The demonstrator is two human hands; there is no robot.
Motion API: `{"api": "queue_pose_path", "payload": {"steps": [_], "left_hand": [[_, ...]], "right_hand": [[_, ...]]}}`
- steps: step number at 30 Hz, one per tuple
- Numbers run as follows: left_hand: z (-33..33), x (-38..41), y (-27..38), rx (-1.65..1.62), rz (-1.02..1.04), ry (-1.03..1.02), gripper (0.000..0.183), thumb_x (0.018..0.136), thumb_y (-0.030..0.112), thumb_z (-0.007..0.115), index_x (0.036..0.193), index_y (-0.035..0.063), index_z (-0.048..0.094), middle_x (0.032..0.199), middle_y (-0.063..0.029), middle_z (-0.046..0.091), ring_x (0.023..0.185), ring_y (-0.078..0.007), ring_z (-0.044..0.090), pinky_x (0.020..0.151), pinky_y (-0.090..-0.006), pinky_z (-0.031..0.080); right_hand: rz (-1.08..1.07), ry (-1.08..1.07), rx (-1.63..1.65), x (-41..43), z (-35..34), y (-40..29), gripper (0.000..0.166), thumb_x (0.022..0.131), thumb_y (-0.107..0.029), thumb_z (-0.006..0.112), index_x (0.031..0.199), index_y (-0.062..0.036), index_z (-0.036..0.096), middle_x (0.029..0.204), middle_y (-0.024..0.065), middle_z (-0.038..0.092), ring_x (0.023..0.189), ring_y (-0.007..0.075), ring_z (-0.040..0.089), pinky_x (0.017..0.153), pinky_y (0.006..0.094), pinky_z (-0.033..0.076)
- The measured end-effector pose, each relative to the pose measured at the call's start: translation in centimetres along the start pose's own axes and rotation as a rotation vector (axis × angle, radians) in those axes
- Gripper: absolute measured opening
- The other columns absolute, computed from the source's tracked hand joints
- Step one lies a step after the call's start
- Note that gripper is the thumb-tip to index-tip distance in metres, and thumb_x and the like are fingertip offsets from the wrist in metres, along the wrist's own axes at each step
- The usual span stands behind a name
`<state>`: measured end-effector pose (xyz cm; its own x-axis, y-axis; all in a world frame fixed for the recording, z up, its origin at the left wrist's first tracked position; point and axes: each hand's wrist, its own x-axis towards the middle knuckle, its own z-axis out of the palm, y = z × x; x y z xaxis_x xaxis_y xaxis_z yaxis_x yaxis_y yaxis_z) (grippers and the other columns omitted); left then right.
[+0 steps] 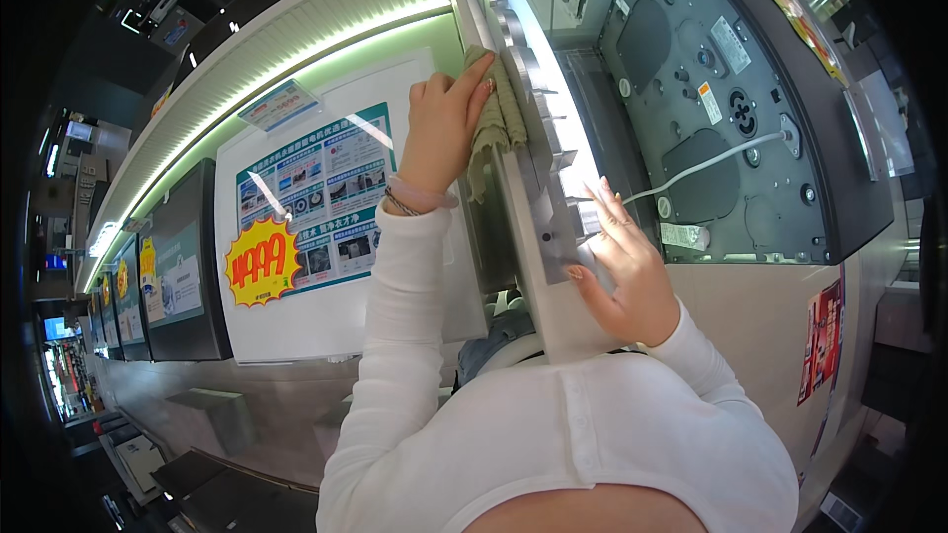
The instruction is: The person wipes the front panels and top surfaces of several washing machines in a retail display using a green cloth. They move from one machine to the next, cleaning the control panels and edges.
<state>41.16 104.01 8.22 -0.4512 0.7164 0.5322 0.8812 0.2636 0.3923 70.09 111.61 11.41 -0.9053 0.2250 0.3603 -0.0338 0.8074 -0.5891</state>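
My left hand (443, 122) presses a folded olive-green cloth (495, 115) onto the top edge of a narrow display partition (529, 266). Its index finger lies stretched along the cloth, and one ragged end of the cloth hangs over the partition's side. My right hand (629, 277) holds nothing. It lies against the near end of the same partition, thumb spread from the fingers, beside a metal strip (544, 185) with several small projecting tabs. A bright white light strip (566, 115) runs along the partition's right side, and my right fingertips reach into its glow.
Left of the partition stands a white appliance (333, 326) bearing a printed poster (315, 196) and a yellow price sticker (263, 263). A small clear sign (280, 105) sticks out above it. To the right is a dark appliance's back panel (711, 185) with a grey power cord (703, 164).
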Motion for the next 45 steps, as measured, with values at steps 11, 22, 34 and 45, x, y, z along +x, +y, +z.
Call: {"api": "queue_pose_path", "payload": {"steps": [11, 22, 34, 45], "left_hand": [[-1.2, -2.6, 2.7, -0.079, -0.027, -0.005, 0.038, 0.104, 0.019, 0.062, 0.141, 0.0194, 0.066, 0.096, -0.0145, 0.057, 0.095, -0.0348, 0.053, 0.092, -0.044, 0.045], [-3.6, -7.2, 6.9, -0.103, -0.007, -0.035, 0.041, 0.099, 0.015, 0.068, 0.139, 0.0147, 0.067, 0.095, -0.0124, 0.055, 0.096, -0.0325, 0.052, 0.088, -0.0427, 0.047], [-5.0, -10.7, 9.4, -0.196, 0.064, -0.05, 0.041, 0.088, 0.003, 0.072, 0.129, 0.0095, 0.072, 0.094, -0.012, 0.059, 0.096, -0.0329, 0.056, 0.087, -0.0426, 0.049], [-8.4, -5.6, 8.2, -0.325, 0.159, 0.178, 0.04, 0.09, -0.006, 0.063, 0.127, 0.0065, 0.071, 0.099, -0.012, 0.057, 0.093, -0.03, 0.053, 0.085, -0.0369, 0.045]], "right_hand": [[-0.001, 0.021, 0.009, -0.1, 0.2, 0.1, 0.059, 0.093, -0.013, 0.066, 0.146, 0.0093, 0.052, 0.156, 0.029, 0.048, 0.149, 0.0501, 0.039, 0.122, 0.0556, 0.032], [-0.01, 0.027, 0.017, -0.2, 0.3, 0.2, 0.058, 0.093, -0.013, 0.065, 0.145, 0.0101, 0.053, 0.155, 0.0291, 0.049, 0.149, 0.0504, 0.039, 0.122, 0.055, 0.031], [-0.015, 0.029, -0.009, -0.4, 0.4, 0.3, 0.057, 0.094, -0.014, 0.065, 0.145, 0.0092, 0.054, 0.155, 0.0282, 0.049, 0.149, 0.0487, 0.039, 0.123, 0.0544, 0.031], [-0.009, 0.028, 0.018, -0.8, 0.6, 1.0, 0.056, 0.097, -0.018, 0.065, 0.146, 0.0059, 0.054, 0.155, 0.0278, 0.049, 0.149, 0.0483, 0.039, 0.122, 0.0532, 0.032]]}}
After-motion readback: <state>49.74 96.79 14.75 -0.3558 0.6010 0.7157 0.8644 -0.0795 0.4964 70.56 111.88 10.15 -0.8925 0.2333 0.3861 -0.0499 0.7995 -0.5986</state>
